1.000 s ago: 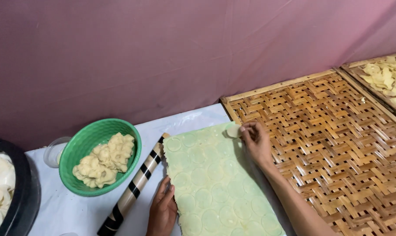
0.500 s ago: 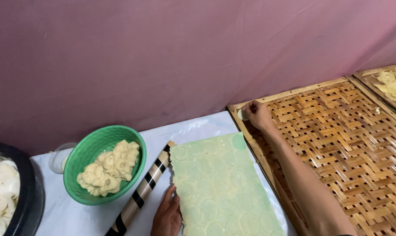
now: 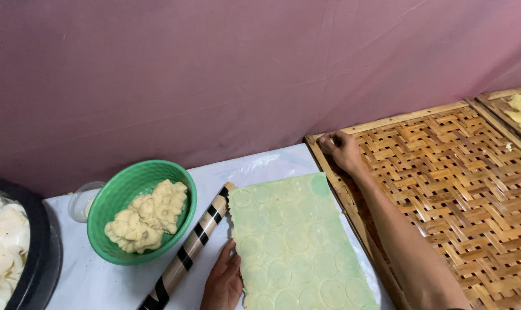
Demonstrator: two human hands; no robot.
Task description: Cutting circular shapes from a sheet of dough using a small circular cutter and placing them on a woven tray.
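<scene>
A pale green sheet point(image 3: 295, 241) lies on the white table cover, with several round pale dough discs pressed flat on it. My left hand point(image 3: 222, 281) rests flat at the sheet's left edge, fingers touching it. Just to its left a rolling pin point(image 3: 193, 245) with black and cream stripes lies at a slant. My right hand point(image 3: 342, 150) reaches across to the far left corner of a big woven bamboo tray point(image 3: 461, 189), fingertips pressed down on the weave. Anything under those fingers is hidden.
A green plastic basket point(image 3: 139, 195) holds lumps of pale dough point(image 3: 148, 215). A small clear cup point(image 3: 79, 201) stands behind it. A black bowl point(image 3: 33, 258) of white slices sits at the far left. A second bamboo tray point(image 3: 513, 106) with pale pieces is at far right. A pink cloth wall is close behind.
My right hand left the green sheet's far right corner, where it pinched a pale disc, and moved right onto the bamboo tray's corner. My left hand stayed at the sheet's edge.
</scene>
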